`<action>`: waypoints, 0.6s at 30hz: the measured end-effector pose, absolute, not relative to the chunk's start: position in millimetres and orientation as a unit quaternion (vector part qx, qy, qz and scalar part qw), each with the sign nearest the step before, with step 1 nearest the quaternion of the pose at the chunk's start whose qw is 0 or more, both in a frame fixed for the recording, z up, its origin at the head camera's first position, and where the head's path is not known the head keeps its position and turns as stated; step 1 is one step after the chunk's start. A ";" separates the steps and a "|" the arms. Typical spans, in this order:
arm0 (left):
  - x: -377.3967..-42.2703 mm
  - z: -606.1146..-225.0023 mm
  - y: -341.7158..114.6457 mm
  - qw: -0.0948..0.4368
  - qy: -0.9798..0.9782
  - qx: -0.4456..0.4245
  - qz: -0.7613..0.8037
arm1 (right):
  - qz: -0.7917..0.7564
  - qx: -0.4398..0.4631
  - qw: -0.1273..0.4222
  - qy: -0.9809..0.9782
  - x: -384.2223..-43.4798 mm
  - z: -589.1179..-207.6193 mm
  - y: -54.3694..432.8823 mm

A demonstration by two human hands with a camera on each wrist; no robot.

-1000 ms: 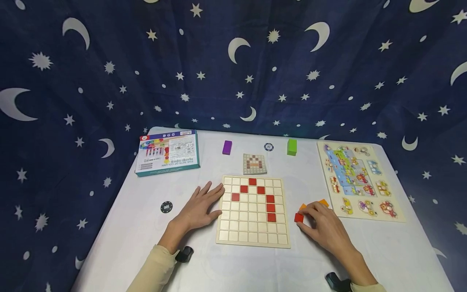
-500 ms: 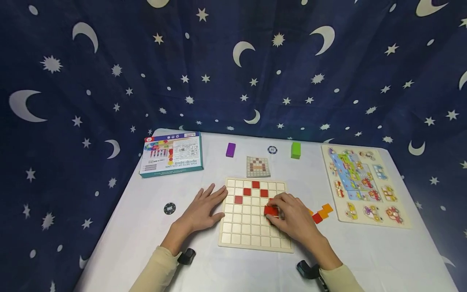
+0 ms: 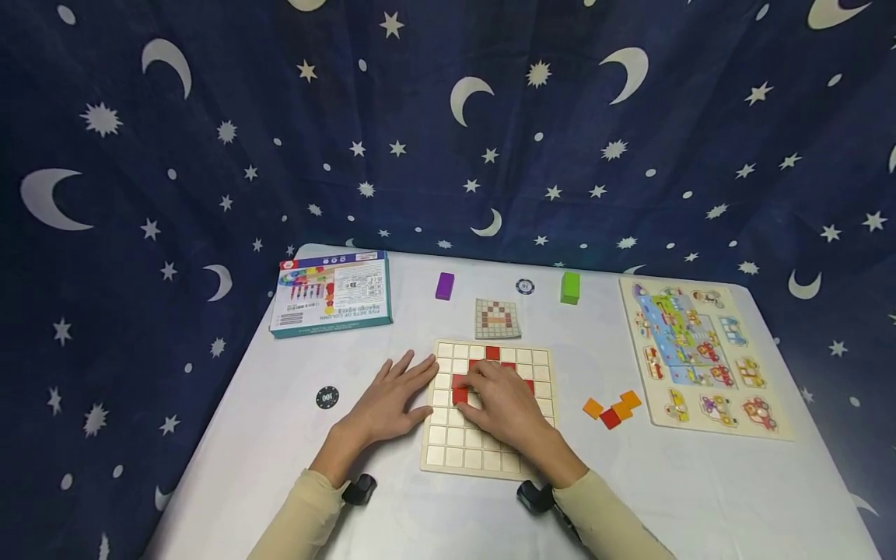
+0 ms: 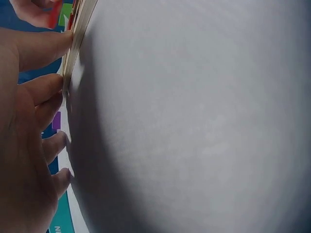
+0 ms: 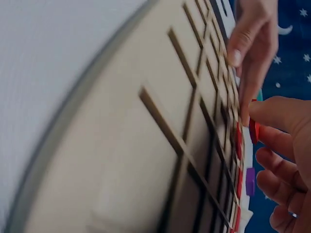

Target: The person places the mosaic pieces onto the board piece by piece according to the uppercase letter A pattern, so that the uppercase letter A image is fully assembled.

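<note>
A wooden grid board (image 3: 448,456) lies mid-table with several red tiles set in its squares, such as one in the top row (image 3: 493,353). Above the board's left part, my right hand (image 3: 504,404) pinches a red square tile (image 3: 460,396) between thumb and fingers; the right wrist view shows this tile (image 5: 253,127) held just off the board. My left hand (image 3: 388,404) lies with fingers spread at the board's left edge, thumb and fingertips touching it. Behind the board is a small pattern card (image 3: 498,318) with a printed grid. My right hand covers some of the squares.
Right of the board lie orange tiles (image 3: 593,408) and a loose red tile (image 3: 610,418). A picture puzzle (image 3: 658,416) is at the far right, a box (image 3: 332,295) at the back left. Purple (image 3: 444,285) and green (image 3: 570,288) blocks and a black chip (image 3: 327,397) also lie about.
My right hand has picked up a red tile from the loose tiles right of the board and carried it leftward over the board. My left hand has stayed at the board's edge.
</note>
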State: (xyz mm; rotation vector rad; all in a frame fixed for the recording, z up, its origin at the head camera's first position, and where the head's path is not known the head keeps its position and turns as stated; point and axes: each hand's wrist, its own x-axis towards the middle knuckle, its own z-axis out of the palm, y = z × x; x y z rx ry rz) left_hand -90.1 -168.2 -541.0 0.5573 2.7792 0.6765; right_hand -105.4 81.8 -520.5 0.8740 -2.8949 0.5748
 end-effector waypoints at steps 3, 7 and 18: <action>-89.9 -540.5 -168.2 0.111 0.947 0.191 0.232 | 0.176 0.289 0.025 -0.941 -105.9 -525.9 76.6; -90.0 -539.3 -167.5 0.107 0.947 0.191 0.235 | 0.154 0.294 0.039 -0.943 -105.9 -530.8 74.0; -90.8 -540.5 -166.9 0.108 0.947 0.191 0.233 | 0.146 0.283 0.044 -0.947 -103.2 -529.5 73.7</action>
